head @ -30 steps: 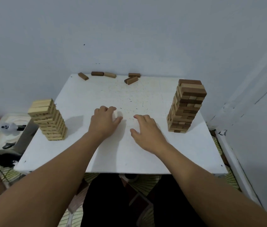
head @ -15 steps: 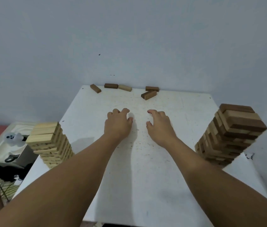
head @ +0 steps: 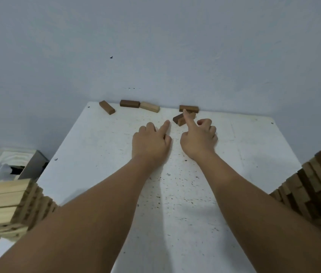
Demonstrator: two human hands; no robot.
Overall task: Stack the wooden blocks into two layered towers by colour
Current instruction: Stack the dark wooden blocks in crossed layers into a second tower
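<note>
Along the far edge of the white desk (head: 96,154), against the wall, lay five loose wooden blocks: a brown block (head: 106,107) lying askew at the left, a dark block (head: 129,103) touching end to end with a pale block (head: 149,107), and at the right a dark block by the wall (head: 188,108) with an angled brown block (head: 179,119) just in front of it. The pale tower (head: 8,205) stood at the near left corner, the dark tower (head: 317,194) at the near right, both partly cut off by the frame.

Both hands were stretched toward the right-hand pair. The left hand (head: 151,142) had its forefinger straight and its other fingers curled, holding nothing, the fingertip just short of the angled block. The right hand (head: 198,140) pointed its forefinger over that block, with its thumb out to the side; whether the finger touched the wood could not be told. Neither grip had closed on anything.

Judging by their look, the blocks would be light, rigid and smooth-faced, not fragile but apt to slide on the desk if nudged. A pinch across the two long sides near the middle seemed soundest. The dark tower's layers looked uneven, so any block added there would call for a gentle set-down.
</note>
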